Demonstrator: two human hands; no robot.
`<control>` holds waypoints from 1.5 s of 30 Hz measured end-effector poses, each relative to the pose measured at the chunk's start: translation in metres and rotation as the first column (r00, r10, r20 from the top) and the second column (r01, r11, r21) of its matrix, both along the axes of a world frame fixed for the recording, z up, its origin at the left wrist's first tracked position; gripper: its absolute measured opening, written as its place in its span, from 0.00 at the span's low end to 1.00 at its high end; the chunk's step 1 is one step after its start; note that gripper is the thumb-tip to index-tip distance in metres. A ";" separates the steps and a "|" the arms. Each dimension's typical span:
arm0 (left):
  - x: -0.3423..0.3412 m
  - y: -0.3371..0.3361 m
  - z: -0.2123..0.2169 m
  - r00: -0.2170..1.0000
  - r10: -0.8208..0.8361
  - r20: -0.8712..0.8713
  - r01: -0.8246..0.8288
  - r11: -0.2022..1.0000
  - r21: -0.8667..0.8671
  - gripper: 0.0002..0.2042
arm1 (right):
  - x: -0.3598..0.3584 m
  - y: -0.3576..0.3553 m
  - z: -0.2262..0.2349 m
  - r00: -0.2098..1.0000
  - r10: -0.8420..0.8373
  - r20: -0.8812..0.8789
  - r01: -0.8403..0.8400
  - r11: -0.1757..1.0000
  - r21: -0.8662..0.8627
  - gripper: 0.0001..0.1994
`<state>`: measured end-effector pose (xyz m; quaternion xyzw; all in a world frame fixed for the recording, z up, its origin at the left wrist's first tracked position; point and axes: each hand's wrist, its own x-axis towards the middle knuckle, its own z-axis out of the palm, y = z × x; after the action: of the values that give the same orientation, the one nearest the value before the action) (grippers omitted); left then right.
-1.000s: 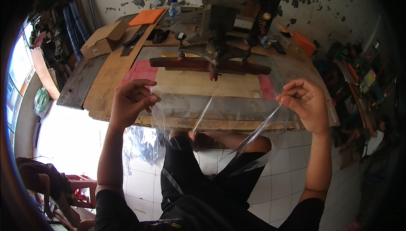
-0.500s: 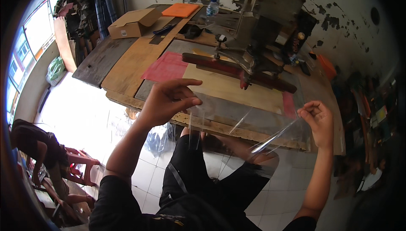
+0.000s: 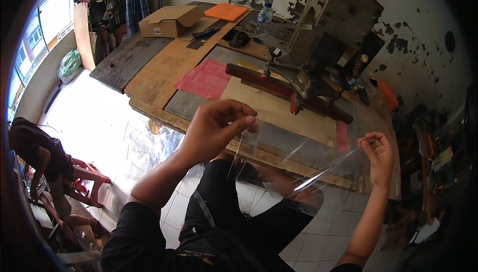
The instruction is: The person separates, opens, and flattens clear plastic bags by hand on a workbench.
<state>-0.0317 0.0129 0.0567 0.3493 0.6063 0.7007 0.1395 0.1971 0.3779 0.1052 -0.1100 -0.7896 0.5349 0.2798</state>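
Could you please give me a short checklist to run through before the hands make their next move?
1. Left grip on the film: ok, thumb and fingers pinch it near its upper left corner.
2. Right grip on the film: ok, pinched near its upper right corner.
3. Film smooth: not ok, shiny creases run down from the right grip.
4. Both grips away from the red bar: ok, both are on the near side of it.
5. Film off the bench: cannot tell, it is see-through.

Creased clr film (image 3: 317,176) hangs btwn L hand (image 3: 217,126) & R hand (image 3: 378,158).
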 end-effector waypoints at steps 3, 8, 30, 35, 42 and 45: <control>0.001 0.000 0.002 0.999 -0.037 -0.014 0.037 0.999 0.032 0.10 | 0.000 -0.001 0.004 1.000 -0.009 -0.007 0.009 1.000 0.021 0.10; 0.007 0.004 0.009 0.992 -0.085 0.090 0.080 0.995 0.061 0.11 | 0.001 0.000 0.010 1.000 -0.001 -0.023 0.002 0.999 0.035 0.10; 0.001 0.026 -0.007 0.970 -0.199 0.140 0.154 0.947 0.281 0.08 | 0.007 0.008 0.022 0.999 0.040 0.009 -0.041 0.996 0.073 0.11; 0.004 0.023 0.004 0.984 -0.130 0.120 0.119 0.989 0.090 0.13 | 0.010 0.007 0.028 0.999 0.041 0.009 -0.042 0.995 0.086 0.12; 0.003 0.023 0.001 0.993 -0.097 0.066 0.094 0.995 0.042 0.15 | 0.011 0.006 0.029 0.999 0.035 0.015 -0.036 0.997 0.075 0.12; 0.004 0.023 0.002 0.991 -0.112 0.076 0.109 0.993 0.035 0.15 | 0.011 0.007 0.029 0.999 0.038 0.011 -0.039 0.996 0.081 0.12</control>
<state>-0.0277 0.0357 0.0588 0.3567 0.5694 0.7142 0.1963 0.2078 0.3847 0.1342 -0.0858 -0.8138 0.5073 0.2701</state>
